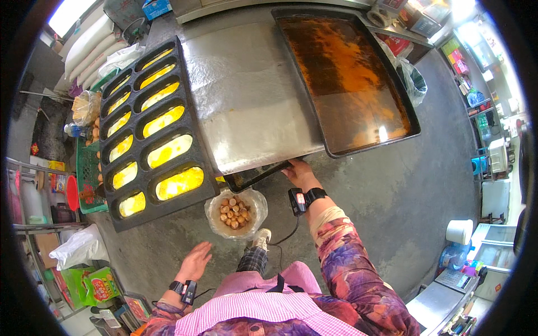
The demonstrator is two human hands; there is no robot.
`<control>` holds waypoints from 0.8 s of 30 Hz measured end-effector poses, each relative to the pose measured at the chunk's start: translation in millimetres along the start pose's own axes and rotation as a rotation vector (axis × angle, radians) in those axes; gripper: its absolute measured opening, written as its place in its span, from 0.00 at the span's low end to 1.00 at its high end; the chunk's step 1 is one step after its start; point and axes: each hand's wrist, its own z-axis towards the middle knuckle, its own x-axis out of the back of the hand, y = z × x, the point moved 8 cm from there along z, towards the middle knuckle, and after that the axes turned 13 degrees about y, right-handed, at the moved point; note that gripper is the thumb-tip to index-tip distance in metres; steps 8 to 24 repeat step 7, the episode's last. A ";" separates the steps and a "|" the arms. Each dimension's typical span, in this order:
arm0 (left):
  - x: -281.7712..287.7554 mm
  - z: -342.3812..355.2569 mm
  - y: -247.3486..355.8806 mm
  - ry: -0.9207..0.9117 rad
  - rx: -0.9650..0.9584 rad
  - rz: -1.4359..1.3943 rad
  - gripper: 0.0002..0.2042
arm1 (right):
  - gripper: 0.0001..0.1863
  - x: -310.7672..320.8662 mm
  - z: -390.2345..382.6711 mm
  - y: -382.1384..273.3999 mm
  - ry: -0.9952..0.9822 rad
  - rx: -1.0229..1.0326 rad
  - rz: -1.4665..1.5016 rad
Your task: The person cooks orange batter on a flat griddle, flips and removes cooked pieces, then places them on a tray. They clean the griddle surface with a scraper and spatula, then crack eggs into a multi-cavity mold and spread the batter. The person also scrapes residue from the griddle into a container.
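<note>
My right hand [301, 175] reaches to the near edge of the metal worktop [252, 106]. Its fingers are closed on the rim of a black baking tray [255, 182] that sticks out from under the worktop; most of that tray is hidden. My left hand [196, 261] hangs free over the floor, fingers stretched out, holding nothing. On the worktop's left lies a black mould pan [168, 124] with two rows of oval hollows, each holding yellow and white egg [179, 183]. At the right rests a large black baking tray [417, 120] with a brown, oily-looking surface.
Below the worktop's near edge stands a lined bucket [212, 210] of eggshells [234, 213]. Left are a green crate [87, 168], a red round thing [73, 192] and stacked sacks [92, 42]. Shelving [482, 89] lines the right; a steel counter [437, 302] stands lower right.
</note>
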 end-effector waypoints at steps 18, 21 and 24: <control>-65.7 3.9 4.4 -0.110 0.014 0.023 0.22 | 0.27 8.5 -71.6 -65.1 -0.256 -0.590 0.708; -65.7 3.9 4.4 -0.110 0.014 0.023 0.22 | 0.27 8.5 -71.6 -65.1 -0.256 -0.590 0.708; -65.7 3.9 4.4 -0.110 0.014 0.023 0.22 | 0.27 8.5 -71.6 -65.1 -0.256 -0.590 0.708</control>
